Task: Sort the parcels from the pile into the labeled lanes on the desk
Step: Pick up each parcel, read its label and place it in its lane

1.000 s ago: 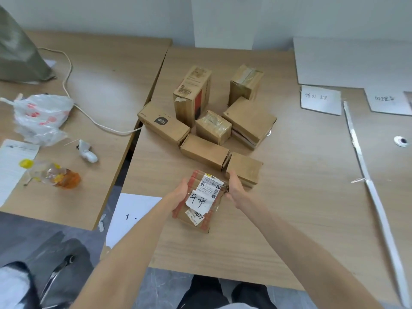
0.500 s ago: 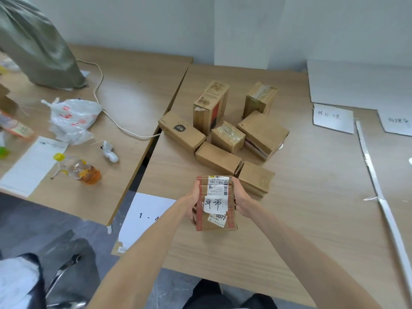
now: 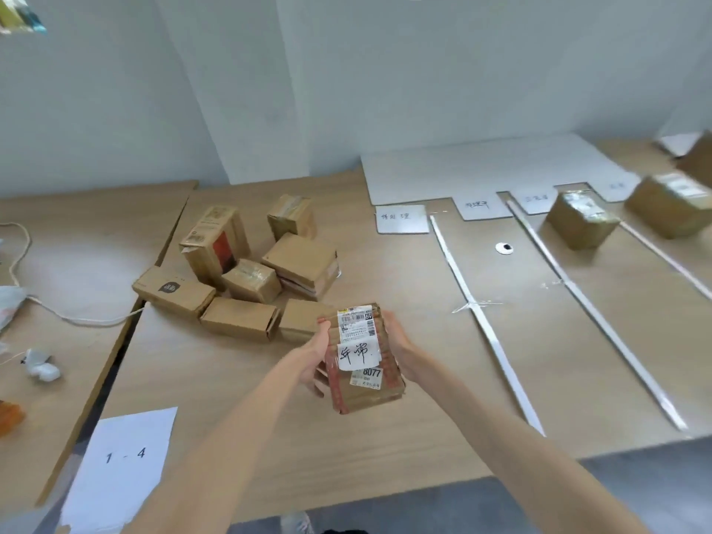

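Note:
I hold a brown parcel (image 3: 362, 360) with a handwritten white label and a shipping sticker above the desk, front centre. My left hand (image 3: 316, 350) grips its left side and my right hand (image 3: 398, 343) its right side. Behind it lies the pile of several cardboard parcels (image 3: 246, 271). To the right, white strips (image 3: 481, 314) split the desk into lanes, each headed by a paper label (image 3: 402, 218). One sorted parcel (image 3: 581, 219) sits in a far right lane and another parcel (image 3: 672, 204) in the lane beyond it.
A white sheet marked "1 - 4" (image 3: 119, 468) hangs over the front left edge of the desk. A second desk stands on the left with a white cable (image 3: 57, 314) and a plastic bag. A small round hole (image 3: 504, 247) marks the second lane. The wall runs close behind.
My view has swung up and to the right, bringing the far lanes and two sorted parcels into sight. The held parcel has turned upright and sits a little right of where it was.

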The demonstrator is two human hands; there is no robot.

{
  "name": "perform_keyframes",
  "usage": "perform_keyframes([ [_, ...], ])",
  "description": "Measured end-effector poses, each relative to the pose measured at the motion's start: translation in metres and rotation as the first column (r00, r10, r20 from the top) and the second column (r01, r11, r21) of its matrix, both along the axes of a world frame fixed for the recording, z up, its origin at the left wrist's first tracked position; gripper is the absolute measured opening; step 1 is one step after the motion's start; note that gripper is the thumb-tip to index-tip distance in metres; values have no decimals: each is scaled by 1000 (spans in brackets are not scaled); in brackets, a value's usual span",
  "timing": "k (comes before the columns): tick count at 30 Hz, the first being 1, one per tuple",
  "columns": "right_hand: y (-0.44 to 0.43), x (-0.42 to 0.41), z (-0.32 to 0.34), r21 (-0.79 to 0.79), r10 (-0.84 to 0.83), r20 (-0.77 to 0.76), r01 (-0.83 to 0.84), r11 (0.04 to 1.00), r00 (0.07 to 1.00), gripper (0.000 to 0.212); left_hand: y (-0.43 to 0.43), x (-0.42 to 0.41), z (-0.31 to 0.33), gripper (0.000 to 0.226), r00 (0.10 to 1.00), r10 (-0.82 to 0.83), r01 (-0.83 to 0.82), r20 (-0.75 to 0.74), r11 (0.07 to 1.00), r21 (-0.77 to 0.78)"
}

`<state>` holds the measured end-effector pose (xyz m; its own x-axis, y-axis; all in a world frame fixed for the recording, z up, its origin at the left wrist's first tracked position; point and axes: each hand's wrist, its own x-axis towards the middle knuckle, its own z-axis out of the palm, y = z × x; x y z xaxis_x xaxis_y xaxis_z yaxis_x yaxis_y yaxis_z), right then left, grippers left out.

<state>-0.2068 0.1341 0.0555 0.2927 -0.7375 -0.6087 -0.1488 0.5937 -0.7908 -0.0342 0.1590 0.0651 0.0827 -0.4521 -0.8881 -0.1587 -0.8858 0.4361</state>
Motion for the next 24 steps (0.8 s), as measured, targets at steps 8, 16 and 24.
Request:
perform_keyframes([
  [8, -1, -211, 27, -114, -315, 2, 313, 943, 949, 61, -23, -225, 27, 89, 988, -154, 152, 11, 960, -233],
  [16, -3, -390, 36, -52, -562, 93, 568, 821, 822, 57, -52, -421, 45, 70, 967, -234, 189, -103, 926, -326],
  [24, -42, -568, 14, -102, -684, -49, 678, 728, 728, 50, -112, -601, 29, 58, 921, -364, 296, -137, 885, -360],
])
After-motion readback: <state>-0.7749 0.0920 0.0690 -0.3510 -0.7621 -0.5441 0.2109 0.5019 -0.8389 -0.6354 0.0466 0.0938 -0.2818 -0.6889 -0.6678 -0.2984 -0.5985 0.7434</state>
